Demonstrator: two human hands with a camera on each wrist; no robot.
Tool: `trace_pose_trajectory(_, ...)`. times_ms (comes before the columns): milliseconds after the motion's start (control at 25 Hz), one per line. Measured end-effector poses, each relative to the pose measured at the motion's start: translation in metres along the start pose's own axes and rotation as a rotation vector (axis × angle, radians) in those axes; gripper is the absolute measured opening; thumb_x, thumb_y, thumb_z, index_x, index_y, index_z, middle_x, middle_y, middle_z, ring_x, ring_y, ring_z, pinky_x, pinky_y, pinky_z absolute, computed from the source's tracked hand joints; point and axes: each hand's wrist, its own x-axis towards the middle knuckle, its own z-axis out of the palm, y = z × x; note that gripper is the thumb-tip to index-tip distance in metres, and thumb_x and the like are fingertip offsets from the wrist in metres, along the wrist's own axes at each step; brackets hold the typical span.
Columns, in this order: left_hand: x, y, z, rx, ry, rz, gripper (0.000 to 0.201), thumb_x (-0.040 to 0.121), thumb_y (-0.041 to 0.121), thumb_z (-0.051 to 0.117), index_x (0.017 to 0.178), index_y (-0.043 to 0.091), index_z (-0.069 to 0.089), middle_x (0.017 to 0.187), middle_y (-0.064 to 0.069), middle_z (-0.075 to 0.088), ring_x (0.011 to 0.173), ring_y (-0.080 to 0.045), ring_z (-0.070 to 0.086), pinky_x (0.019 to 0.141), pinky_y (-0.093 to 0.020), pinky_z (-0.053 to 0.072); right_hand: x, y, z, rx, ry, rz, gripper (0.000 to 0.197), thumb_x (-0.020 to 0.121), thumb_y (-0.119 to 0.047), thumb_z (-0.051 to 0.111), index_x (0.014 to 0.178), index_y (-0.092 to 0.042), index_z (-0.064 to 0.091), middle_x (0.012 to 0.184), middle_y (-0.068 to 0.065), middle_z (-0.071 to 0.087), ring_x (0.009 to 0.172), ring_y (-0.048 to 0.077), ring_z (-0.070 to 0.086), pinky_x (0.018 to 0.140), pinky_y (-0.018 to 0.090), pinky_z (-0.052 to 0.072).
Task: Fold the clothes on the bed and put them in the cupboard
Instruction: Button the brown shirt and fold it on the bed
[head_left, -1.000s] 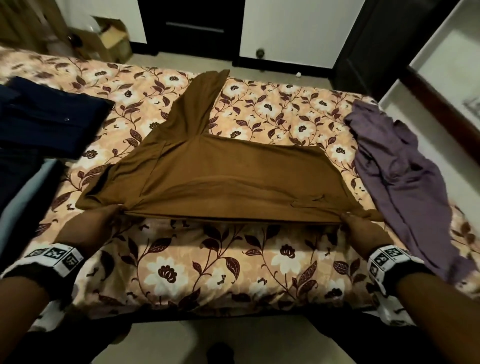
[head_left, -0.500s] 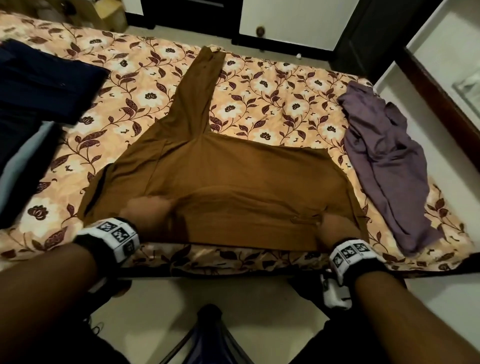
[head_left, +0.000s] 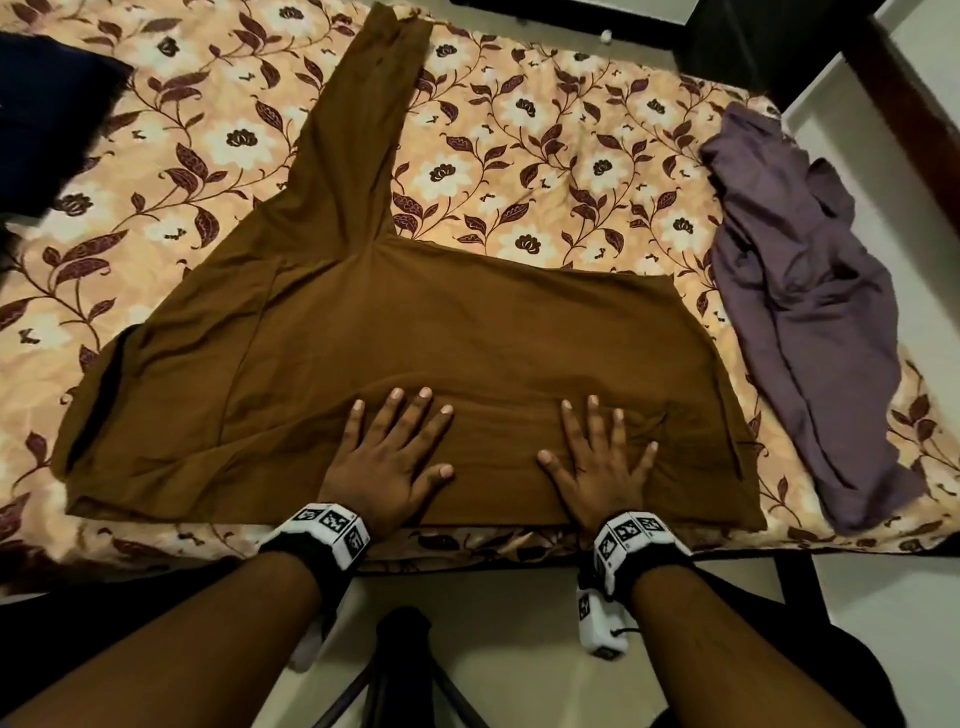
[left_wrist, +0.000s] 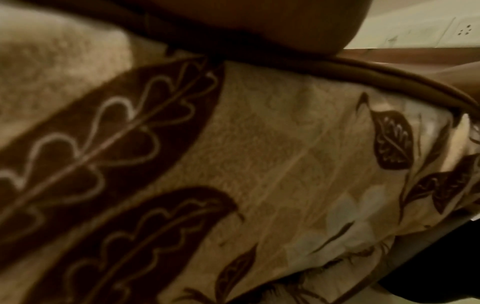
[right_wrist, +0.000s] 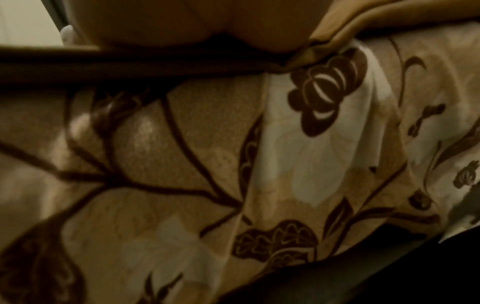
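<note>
A brown long-sleeved garment (head_left: 415, 322) lies spread on the floral bed (head_left: 545, 156), one sleeve stretching away towards the far side. My left hand (head_left: 389, 452) and right hand (head_left: 597, 457) both lie flat on its near part, fingers spread and straight, pressing the cloth close to the bed's near edge. A crumpled purple garment (head_left: 800, 312) lies at the bed's right side. Both wrist views show only the floral bedsheet (left_wrist: 259, 164) hanging at the bed's edge, the brown garment's hem (right_wrist: 337, 26) above it, and no fingers.
Dark navy clothes (head_left: 47, 109) lie at the far left of the bed. A dark wooden frame (head_left: 904, 104) and white wall stand to the right. Pale floor (head_left: 519, 675) shows below the bed edge between my arms, with a dark stand-like thing (head_left: 400, 665) on it.
My hands have let go of the brown garment's near edge, moved inward towards each other, and now lie flat on it with fingers spread. My head has come closer over the bed.
</note>
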Motion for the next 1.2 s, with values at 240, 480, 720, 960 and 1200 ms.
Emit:
trace_pose_trajectory(240, 0.003, 0.003, -0.004, 0.012, -0.011, -0.034, 0.069, 0.088, 0.074, 0.004, 0.151, 0.048, -0.006, 0.163, 0.012, -0.004, 0.150, -0.016, -0.005, 0.113, -0.051, -0.017, 0.003, 0.004, -0.009, -0.021, -0.033, -0.013, 0.077, 0.066, -0.086, -0.014, 0.138, -0.058, -0.021, 0.158, -0.016, -0.016, 0.147, 0.020, -0.014, 0.110, 0.066, -0.009)
trace_pose_trajectory(480, 0.023, -0.019, -0.035, 0.017, -0.056, -0.206, 0.068, 0.088, 0.076, 0.008, 0.149, 0.051, -0.004, 0.162, 0.016, -0.008, 0.150, -0.017, -0.010, 0.105, -0.059, -0.023, 0.016, -0.005, -0.040, -0.025, -0.071, 0.000, 0.071, 0.085, -0.076, 0.013, 0.148, -0.048, -0.002, 0.159, -0.014, -0.010, 0.147, 0.018, -0.011, 0.109, 0.063, -0.012)
trace_pose_trajectory(720, 0.051, -0.165, -0.091, 0.139, -0.305, -0.345, 0.062, 0.089, 0.075, 0.013, 0.142, 0.060, -0.015, 0.157, 0.017, -0.025, 0.149, -0.025, -0.013, 0.110, -0.066, -0.005, 0.090, 0.107, -0.084, 0.014, -0.131, 0.361, 0.075, 0.089, -0.071, 0.021, 0.152, -0.035, 0.002, 0.162, -0.004, -0.002, 0.147, 0.029, 0.001, 0.117, 0.055, 0.003)
trace_pose_trajectory(960, 0.144, -0.190, -0.135, -0.136, 0.168, -0.490, 0.038, 0.091, 0.032, 0.062, 0.126, 0.017, 0.058, 0.129, -0.020, 0.053, 0.111, -0.043, 0.053, 0.091, -0.050, 0.046, 0.172, 0.100, -0.117, -0.057, 0.168, 0.282, 0.047, 0.096, -0.030, 0.044, 0.142, -0.022, 0.039, 0.144, 0.016, 0.039, 0.126, 0.040, 0.042, 0.103, 0.049, 0.038)
trace_pose_trajectory(1200, 0.215, -0.223, -0.155, -0.538, 0.170, -0.774, 0.034, 0.082, 0.032, 0.076, 0.089, -0.001, 0.070, 0.084, -0.019, 0.068, 0.082, -0.037, 0.065, 0.083, -0.044, 0.054, 0.240, 0.082, -0.135, 0.451, 0.326, 0.337, 0.041, 0.081, -0.002, 0.066, 0.122, -0.006, 0.061, 0.119, 0.022, 0.061, 0.109, 0.037, 0.058, 0.094, 0.039, 0.047)
